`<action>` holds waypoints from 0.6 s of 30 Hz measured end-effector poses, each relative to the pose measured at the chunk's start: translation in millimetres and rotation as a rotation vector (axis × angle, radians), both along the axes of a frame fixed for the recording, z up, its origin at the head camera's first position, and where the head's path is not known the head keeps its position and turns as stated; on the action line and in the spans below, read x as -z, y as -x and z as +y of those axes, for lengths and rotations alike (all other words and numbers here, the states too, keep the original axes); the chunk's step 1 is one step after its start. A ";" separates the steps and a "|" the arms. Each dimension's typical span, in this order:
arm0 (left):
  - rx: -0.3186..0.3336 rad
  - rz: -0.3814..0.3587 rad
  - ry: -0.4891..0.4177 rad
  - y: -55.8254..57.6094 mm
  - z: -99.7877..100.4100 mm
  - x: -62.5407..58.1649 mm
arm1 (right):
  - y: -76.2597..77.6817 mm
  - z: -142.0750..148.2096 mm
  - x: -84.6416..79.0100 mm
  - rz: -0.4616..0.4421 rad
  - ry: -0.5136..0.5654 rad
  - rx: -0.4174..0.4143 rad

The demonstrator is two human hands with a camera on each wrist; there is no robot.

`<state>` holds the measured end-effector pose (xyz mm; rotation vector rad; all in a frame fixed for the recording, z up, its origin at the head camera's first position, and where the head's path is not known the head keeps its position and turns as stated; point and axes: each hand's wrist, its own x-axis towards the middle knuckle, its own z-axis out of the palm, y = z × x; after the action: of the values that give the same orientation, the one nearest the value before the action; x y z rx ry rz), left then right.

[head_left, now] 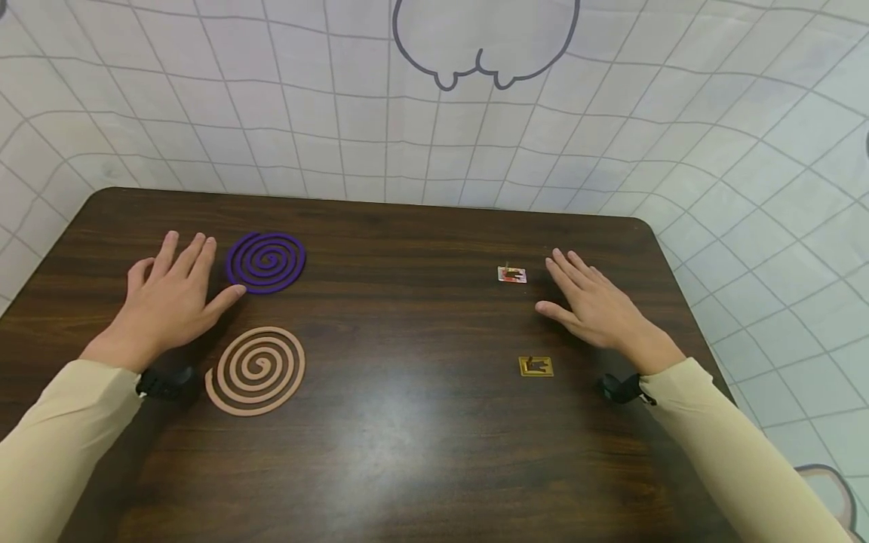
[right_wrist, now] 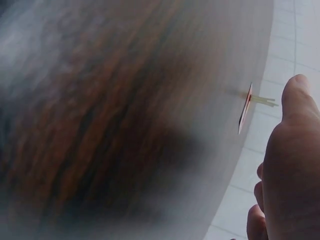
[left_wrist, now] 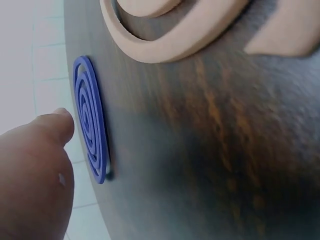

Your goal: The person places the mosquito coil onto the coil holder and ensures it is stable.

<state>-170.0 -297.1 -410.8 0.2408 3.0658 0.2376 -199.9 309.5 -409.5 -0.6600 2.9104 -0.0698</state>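
A purple mosquito coil point(head_left: 265, 291) lies on the table at the left, with a tan mosquito coil point(head_left: 299, 385) nearer the front. Beside the purple one is my left hand point(head_left: 166, 298), fingers straight and spread; its thumb tip overlaps the coil's edge in the head view. At the right, my right hand point(head_left: 594, 305) has its fingers extended and holds nothing. Just left of its fingertips sits a small white and red metal plate point(head_left: 504, 277) with an upright prong, likely a coil stand. A similar gold plate point(head_left: 549, 372) lies closer to the front.
The dark wooden table point(head_left: 407, 302) has rounded back corners. Behind it and at the sides hangs a white grid-patterned curtain point(head_left: 339, 113) with a cartoon outline. Both wrists wear black camera straps point(head_left: 159, 383) below pale yellow sleeves point(head_left: 81, 422).
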 end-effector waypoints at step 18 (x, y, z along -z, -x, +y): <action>-0.023 -0.088 -0.025 12.8 2.8 -3.1 | 2.6 -14.0 3.1 -0.031 -0.001 -0.039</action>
<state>-182.8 -294.2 -407.7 0.1912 2.9811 0.2800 -202.5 295.5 -412.6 -0.7086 2.8670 -0.0740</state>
